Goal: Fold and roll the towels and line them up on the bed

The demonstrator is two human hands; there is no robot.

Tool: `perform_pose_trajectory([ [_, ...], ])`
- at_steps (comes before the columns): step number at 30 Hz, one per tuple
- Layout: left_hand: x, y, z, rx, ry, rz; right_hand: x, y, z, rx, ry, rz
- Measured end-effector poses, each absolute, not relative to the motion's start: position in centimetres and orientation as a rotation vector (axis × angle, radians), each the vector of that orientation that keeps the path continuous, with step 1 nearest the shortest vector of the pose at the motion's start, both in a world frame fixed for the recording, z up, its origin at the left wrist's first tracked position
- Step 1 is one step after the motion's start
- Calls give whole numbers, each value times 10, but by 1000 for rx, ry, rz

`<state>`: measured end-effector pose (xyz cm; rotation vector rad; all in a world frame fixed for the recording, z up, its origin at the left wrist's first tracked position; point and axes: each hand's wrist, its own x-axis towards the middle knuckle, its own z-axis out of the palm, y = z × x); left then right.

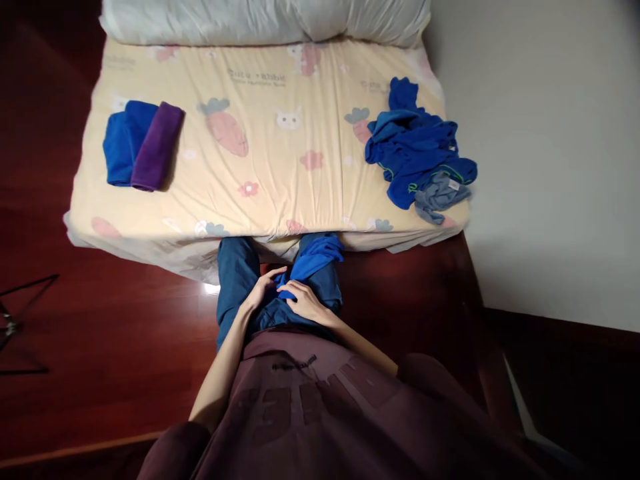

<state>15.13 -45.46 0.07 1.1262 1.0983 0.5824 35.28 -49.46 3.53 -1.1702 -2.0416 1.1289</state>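
A blue cloth (317, 257), perhaps a towel or garment, is draped loosely across my right thigh and bunches up between my legs. My left hand (261, 288) grips its near left end, with the fingertips partly hidden in the fabric. From the other side my right hand (304, 300) pinches the same bunched end, close to the left fingers. On the bed's left side lie folded blue cloths (123, 143) with a rolled purple cloth (159, 147) against them. A crumpled heap of blue clothes (420, 147) sits at the right, a grey-blue piece (443, 198) at its near edge.
The bed (270, 173) has a yellow sheet printed with carrots and rabbits, and its front edge meets my knees. A pale rolled quilt (265, 20) lies across the back. A white wall (540, 167) stands at right; black tripod legs (25, 327) are on the floor at left.
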Motion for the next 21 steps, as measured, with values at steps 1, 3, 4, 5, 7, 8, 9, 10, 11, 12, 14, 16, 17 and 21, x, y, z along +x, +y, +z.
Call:
perform_pose_trajectory([
  [1,154,-448,1,1116,1116,564,355,-497,37,-1154,-2062,1137],
  [3,165,-435,2,1186,1162,530,359,-502,38,-1143,-2088,1136],
  [4,172,-430,2,1248,1165,510,360,-504,39,-1153,-2093,1132],
  [5,179,-424,2,1315,1153,486,360,-507,40,-1167,-2095,1131],
  [7,193,-417,2,1440,1133,433,363,-510,42,-1210,-2082,1132],
  [8,199,-416,2,1497,1135,412,366,-510,44,-1230,-2061,1116],
  [9,204,-416,4,1560,1145,398,371,-509,46,-1248,-2030,1079],
  [10,209,-417,7,1630,1156,397,378,-505,49,-1266,-1994,1019],
  [11,212,-421,12,1706,1164,408,386,-500,52,-1286,-1962,940],
  [12,214,-425,18,1786,1168,421,395,-492,56,-1309,-1944,854],
  [14,214,-436,36,1957,1167,431,415,-474,63,-1335,-2003,730],
  [16,212,-447,59,2124,1164,414,433,-455,68,-1305,-2171,712],
  [17,209,-453,71,2195,1163,402,440,-448,70,-1269,-2258,726],
  [21,192,-472,107,2326,1269,381,451,-441,77,-1203,-2318,654],
])
